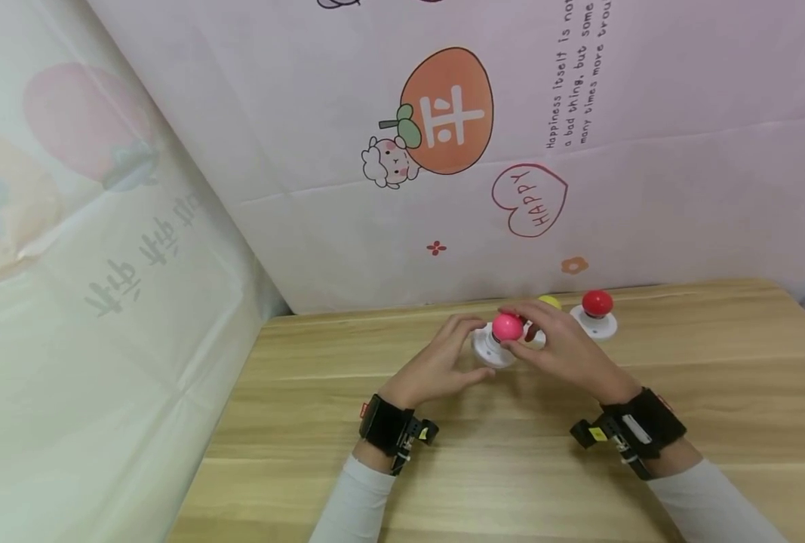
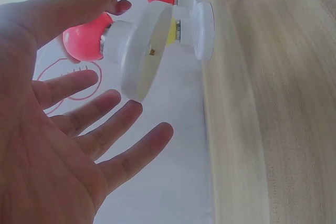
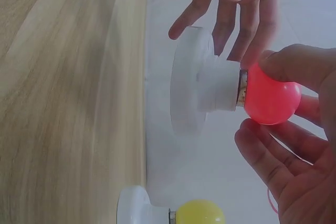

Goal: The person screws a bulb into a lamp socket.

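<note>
A pink light bulb (image 1: 507, 328) sits screwed into a round white lamp base (image 3: 189, 82), which is raised off the table and tilted, its underside showing in the left wrist view. My right hand (image 1: 565, 351) holds the bulb between thumb and fingers. To the left of the base, my left hand (image 1: 436, 366) is spread with its fingers fairly straight. One fingertip (image 2: 135, 107) meets or nearly meets the base's rim; I cannot tell which. A yellow bulb (image 3: 199, 212) in a similar white base stands behind, partly hidden by my right hand in the head view.
Farther right, a red bulb (image 1: 597, 303) stands in its own white base (image 1: 602, 326) near the back edge of the wooden table (image 1: 497, 467). A printed white sheet (image 1: 307, 151) hangs behind the table, and another pale sheet (image 1: 90, 377) hangs on the left.
</note>
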The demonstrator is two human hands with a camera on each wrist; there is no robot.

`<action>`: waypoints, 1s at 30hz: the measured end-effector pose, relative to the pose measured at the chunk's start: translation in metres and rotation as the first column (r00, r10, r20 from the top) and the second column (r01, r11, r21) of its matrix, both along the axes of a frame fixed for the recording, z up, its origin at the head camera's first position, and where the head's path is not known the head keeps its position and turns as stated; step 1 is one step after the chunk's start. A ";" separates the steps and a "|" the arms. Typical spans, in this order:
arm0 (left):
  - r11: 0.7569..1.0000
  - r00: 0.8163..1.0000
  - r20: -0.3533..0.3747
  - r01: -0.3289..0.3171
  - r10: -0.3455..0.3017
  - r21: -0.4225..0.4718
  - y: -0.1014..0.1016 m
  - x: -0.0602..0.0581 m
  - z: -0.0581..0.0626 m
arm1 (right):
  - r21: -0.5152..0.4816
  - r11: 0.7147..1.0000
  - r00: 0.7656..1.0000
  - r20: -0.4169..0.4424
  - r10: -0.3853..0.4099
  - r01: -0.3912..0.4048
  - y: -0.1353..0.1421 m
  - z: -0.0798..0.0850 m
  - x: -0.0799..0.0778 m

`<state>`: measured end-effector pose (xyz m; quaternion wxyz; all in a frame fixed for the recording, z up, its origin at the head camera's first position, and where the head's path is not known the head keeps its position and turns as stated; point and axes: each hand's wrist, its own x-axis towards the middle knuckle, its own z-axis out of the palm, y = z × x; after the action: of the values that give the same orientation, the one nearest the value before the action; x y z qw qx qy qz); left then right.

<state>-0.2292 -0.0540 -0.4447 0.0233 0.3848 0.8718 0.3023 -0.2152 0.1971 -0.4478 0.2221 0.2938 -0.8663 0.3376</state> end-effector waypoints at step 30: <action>1.000 1.000 0.022 -0.004 0.004 -0.007 -0.001 0.002 0.001 | 0.070 0.992 0.986 0.123 -0.111 0.103 -0.001 -0.005 -0.027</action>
<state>-0.2275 -0.0548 -0.4437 0.0334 0.3795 0.8733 0.3035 -0.2423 0.1963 -0.4525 0.1750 0.2317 -0.9035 0.3153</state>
